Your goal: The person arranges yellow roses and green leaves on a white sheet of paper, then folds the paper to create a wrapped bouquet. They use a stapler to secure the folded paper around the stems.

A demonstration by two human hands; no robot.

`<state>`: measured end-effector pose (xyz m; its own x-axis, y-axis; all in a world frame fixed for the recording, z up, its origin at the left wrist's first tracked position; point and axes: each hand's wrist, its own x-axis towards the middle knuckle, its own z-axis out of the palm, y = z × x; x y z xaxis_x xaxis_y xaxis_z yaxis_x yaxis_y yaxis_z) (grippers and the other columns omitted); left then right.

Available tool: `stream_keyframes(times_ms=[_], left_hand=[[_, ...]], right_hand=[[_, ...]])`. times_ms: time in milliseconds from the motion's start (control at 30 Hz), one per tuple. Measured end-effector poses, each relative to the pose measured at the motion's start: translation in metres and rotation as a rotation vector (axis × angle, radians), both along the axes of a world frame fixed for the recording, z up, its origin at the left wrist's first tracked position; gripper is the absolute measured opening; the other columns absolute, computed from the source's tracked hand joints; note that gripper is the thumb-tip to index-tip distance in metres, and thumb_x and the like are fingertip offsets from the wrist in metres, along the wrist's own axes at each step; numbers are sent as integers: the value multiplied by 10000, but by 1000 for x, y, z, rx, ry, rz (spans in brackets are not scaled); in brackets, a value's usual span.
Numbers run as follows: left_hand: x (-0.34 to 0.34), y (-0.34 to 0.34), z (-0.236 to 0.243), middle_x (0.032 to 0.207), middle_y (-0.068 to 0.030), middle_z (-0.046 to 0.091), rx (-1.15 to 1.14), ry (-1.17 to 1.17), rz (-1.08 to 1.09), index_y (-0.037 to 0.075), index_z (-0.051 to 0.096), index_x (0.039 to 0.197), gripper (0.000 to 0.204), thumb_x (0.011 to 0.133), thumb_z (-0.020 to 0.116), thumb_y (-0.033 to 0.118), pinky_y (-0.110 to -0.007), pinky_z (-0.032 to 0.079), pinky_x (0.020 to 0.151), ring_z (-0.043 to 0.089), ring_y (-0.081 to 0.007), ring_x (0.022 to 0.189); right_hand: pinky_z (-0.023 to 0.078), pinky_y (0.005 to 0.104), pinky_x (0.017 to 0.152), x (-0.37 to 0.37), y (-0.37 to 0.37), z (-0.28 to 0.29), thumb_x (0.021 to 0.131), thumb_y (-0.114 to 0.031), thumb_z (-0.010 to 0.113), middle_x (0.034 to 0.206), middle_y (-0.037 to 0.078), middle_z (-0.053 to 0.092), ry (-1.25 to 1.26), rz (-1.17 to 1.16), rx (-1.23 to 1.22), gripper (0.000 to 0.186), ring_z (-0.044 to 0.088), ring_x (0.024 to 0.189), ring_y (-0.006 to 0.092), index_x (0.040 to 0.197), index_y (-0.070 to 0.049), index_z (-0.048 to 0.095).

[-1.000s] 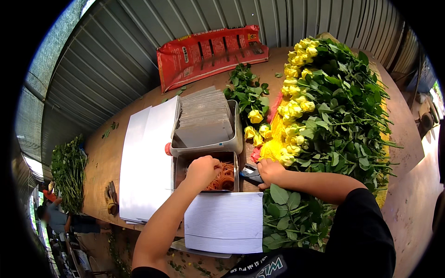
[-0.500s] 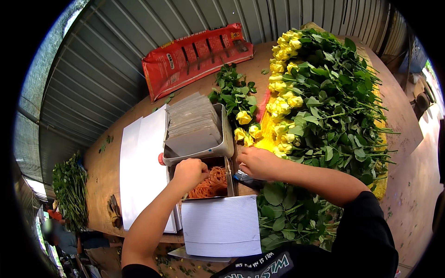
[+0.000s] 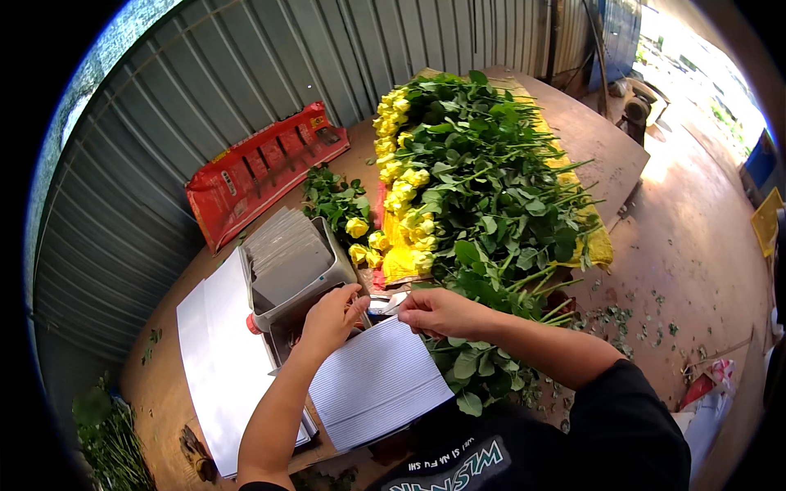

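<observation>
My left hand (image 3: 329, 319) hovers over the box (image 3: 281, 337) of orange rubber bands, its fingers and thumb curved with a gap between them. The hand hides most of the bands. To its right, my right hand (image 3: 442, 313) is closed in a pinch; what lies in it, if anything, is hidden. A small white-and-dark item (image 3: 386, 305) shows by its fingertips, and I cannot tell whether it is held. A ridged white sheet (image 3: 378, 380) lies just below both hands. Beyond them stands a grey plastic container (image 3: 319, 282) packed with grey cards (image 3: 291, 254).
Yellow roses (image 3: 401, 192) with leafy stems (image 3: 499, 172) are heaped on yellow sheeting (image 3: 602, 245). A few more roses (image 3: 358, 227) lie beside the container. White boards (image 3: 214, 360), a red bag (image 3: 266, 172), gloves (image 3: 195, 452) and cut stems (image 3: 115, 446) surround the work spot.
The view has swung to the right. My left hand has gone from a pinch to parted fingers, and my right hand has come nearer, over the ridged sheet's edge.
</observation>
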<state>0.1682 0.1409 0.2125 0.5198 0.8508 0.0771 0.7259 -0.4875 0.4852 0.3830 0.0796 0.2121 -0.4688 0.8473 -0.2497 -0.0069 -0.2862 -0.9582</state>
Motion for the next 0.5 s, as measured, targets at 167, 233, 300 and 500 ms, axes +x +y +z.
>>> stream_keyframes(times_ms=[167,233,300,500], left_hand=[[8,-33,-35,700,-104,591,65,304,29,91,611,752,325,833,479,377,-388,439,596,568,-301,671],[-1,-39,-38,664,-115,573,154,263,49,86,592,687,341,829,486,377,-396,426,563,554,-315,630],[-5,-42,-43,641,-129,553,202,241,19,74,567,661,354,827,489,378,-404,410,540,538,-328,605],[15,-39,-24,757,-158,585,-15,246,-92,39,615,806,269,834,507,284,-380,428,620,565,-315,697]], right_hand=[[344,180,487,49,-125,-13,908,-308,414,666,-34,467,-33,-122,-201,265,399,536,42,815,-76,500],[357,180,495,65,-167,-17,909,-325,409,669,-31,469,-3,-175,-242,274,403,542,43,810,-86,499],[366,184,498,81,-206,-30,909,-337,406,668,-28,470,44,-287,-310,285,404,544,43,804,-89,500],[384,217,498,109,-287,-93,911,-218,352,676,-4,480,238,-812,-631,237,408,540,71,753,-89,474]])
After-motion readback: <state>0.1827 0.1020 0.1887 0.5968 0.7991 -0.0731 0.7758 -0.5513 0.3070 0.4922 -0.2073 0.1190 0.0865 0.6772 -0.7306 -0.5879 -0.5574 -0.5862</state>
